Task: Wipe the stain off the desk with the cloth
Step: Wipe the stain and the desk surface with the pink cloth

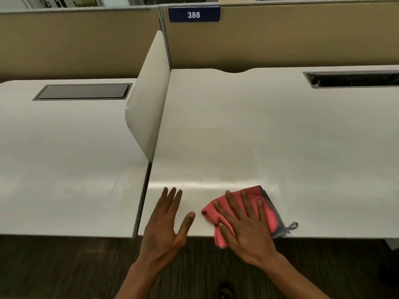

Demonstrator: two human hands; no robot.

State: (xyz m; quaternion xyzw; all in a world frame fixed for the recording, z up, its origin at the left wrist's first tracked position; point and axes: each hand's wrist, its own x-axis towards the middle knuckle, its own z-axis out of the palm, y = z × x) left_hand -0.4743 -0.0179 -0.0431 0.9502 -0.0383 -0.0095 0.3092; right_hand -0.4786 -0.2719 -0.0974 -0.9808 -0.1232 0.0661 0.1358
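Note:
A folded pink cloth (268, 214) with a grey edge and a small loop lies at the front edge of the white desk (248, 130). My right hand (244, 227) lies flat on the cloth, fingers spread and straight, pressing it onto the desk. One corner of the cloth hangs over the front edge. My left hand (167, 223) rests flat on the desk to the left of the cloth, fingers straight, holding nothing. No stain is plainly visible on the desk; the part under the cloth is hidden.
A white divider panel (149, 100) separates this desk from a second white desk (64, 158) on the left. Each desk has a cable slot (354, 79) near the back. Tan partition walls with a blue sign "386" (193, 15) stand behind. Dark floor lies below.

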